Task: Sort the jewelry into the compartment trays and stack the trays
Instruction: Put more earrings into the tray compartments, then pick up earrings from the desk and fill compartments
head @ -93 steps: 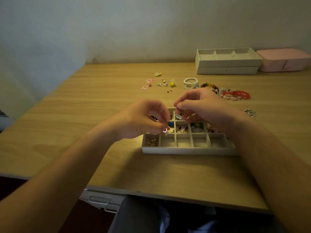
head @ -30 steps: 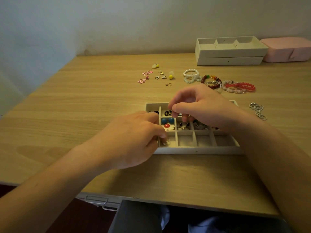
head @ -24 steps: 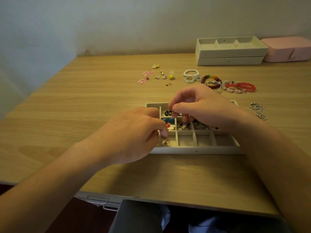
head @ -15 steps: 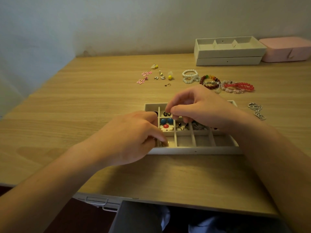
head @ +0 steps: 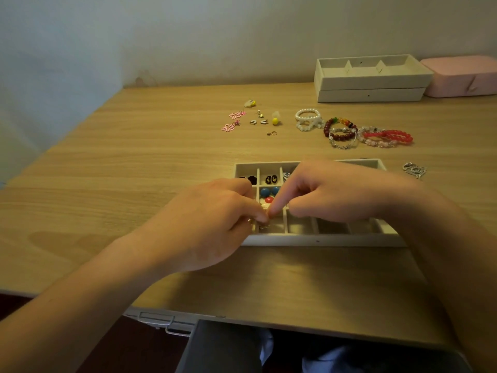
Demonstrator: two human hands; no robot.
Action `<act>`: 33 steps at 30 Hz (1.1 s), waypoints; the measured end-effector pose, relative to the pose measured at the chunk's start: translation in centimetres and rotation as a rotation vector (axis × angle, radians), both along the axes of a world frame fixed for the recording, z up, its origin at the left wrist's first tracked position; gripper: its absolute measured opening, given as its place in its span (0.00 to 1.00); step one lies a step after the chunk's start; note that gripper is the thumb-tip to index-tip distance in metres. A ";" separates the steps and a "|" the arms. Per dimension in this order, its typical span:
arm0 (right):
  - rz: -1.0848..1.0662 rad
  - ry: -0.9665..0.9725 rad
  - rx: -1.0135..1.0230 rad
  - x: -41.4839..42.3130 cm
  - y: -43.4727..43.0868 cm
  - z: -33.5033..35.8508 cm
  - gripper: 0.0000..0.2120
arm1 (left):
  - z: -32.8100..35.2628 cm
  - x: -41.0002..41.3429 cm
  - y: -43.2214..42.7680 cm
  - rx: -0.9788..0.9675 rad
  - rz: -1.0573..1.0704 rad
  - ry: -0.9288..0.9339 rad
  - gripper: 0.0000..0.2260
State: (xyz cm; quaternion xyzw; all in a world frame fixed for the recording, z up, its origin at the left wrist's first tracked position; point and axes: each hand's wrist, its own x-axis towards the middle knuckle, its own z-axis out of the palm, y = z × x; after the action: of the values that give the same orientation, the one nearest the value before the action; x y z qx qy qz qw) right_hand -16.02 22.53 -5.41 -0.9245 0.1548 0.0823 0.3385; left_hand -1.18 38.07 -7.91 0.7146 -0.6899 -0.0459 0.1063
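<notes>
A white compartment tray point(head: 317, 239) lies in front of me on the wooden desk. Its back cells hold black studs point(head: 271, 179) and blue studs point(head: 269, 191). My left hand point(head: 212, 224) pinches a small gold earring point(head: 251, 221) over the tray's front left cells. My right hand point(head: 336, 192) reaches across the tray, fingers curled, and its index fingertip meets the left fingertips at that earring. Loose earrings point(head: 262, 121), pink flower earrings point(head: 228, 127), pearl bracelets point(head: 308, 117) and bead bracelets point(head: 387, 137) lie behind the tray.
Two stacked white trays point(head: 371, 79) stand at the back right beside a pink box point(head: 462, 76). A silver chain point(head: 414, 169) lies right of the tray. A grey drawer handle point(head: 161, 319) shows under the desk's near edge.
My right hand has come down from the tray's back row to meet my left fingertips at the front left cells. The left hand stayed there, holding the small piece.
</notes>
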 end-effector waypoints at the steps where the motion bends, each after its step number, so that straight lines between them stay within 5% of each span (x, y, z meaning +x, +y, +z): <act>1: 0.015 0.012 -0.020 0.0 0.1 -0.1 0.15 | 0.0 -0.1 -0.1 0.008 -0.016 -0.017 0.19; 7: 0.065 0.063 -0.082 0.3 0.3 -0.5 0.14 | -0.1 0.1 -0.6 0.044 -0.028 0.003 0.19; 11: 0.075 0.025 -0.088 0.2 0.3 -0.5 0.13 | 0.3 0.3 -0.6 0.054 -0.004 0.306 0.16; 18: -0.261 -0.284 0.127 0.4 -1.5 0.2 0.13 | 1.8 4.3 -3.3 -0.157 0.253 0.646 0.13; 27: -0.478 -0.313 0.010 6.2 -8.0 1.6 0.13 | -0.3 9.6 -13.3 -0.309 0.644 0.602 0.12; 33: -0.494 -0.235 -0.137 9.9 -12.8 -1.6 0.08 | -2.7 10.0 -16.1 -0.308 0.692 0.594 0.11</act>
State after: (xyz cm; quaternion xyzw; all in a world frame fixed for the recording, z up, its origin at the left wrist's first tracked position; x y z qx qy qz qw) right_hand -6.13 9.75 -6.99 -0.8827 0.3403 -0.1212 0.3005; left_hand 8.82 22.02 -10.65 0.8342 -0.3503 -0.1069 0.4124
